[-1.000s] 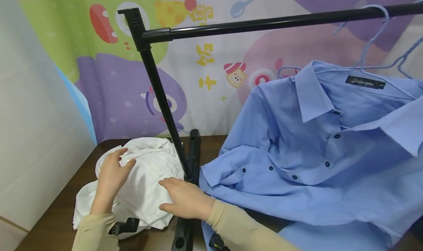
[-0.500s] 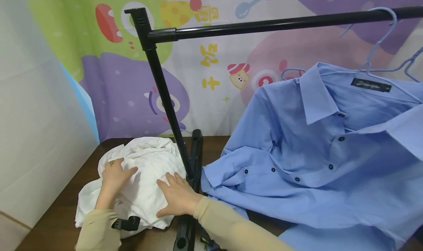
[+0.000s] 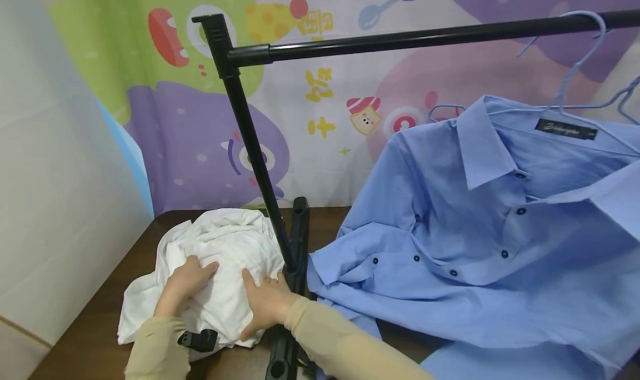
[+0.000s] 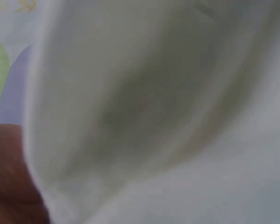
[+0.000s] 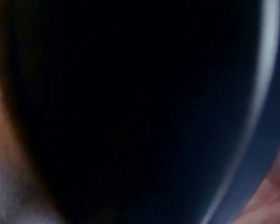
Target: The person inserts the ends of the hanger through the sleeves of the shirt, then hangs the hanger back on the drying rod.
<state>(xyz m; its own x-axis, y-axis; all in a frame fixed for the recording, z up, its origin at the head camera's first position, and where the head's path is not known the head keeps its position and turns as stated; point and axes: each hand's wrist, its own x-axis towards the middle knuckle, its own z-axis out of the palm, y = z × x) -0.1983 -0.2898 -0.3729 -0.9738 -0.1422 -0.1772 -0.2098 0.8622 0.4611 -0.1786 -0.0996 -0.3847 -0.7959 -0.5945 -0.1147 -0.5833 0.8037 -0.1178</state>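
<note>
A crumpled heap of white cloth [image 3: 227,241] lies on the dark table at the left in the head view. My left hand [image 3: 187,283] is on the heap's front left, thumb toward the middle and fingertips sunk out of sight among the folds. At the heap's right side, my right hand [image 3: 267,302] holds the cloth with bent fingers, its index finger raised and thumb pointing forward-left. White folds [image 4: 177,93] fill most of the left wrist view, blurred, with a bit of skin at the left edge. A dark shape [image 5: 140,112] blocks nearly all of the right wrist view.
A black garment rack rises beside the heap, its post [image 3: 255,152] and foot [image 3: 300,224] close to my right hand. From its top bar [image 3: 400,41] hangs a light-blue shirt [image 3: 450,219] on a blue wire hanger [image 3: 565,85]. A patterned curtain [image 3: 335,174] stands behind.
Both hands have come down onto the white cloth. The left hand has moved nearer the front, and the right hand's fingers have bent from spread to curled against the heap. The view has shifted slightly.
</note>
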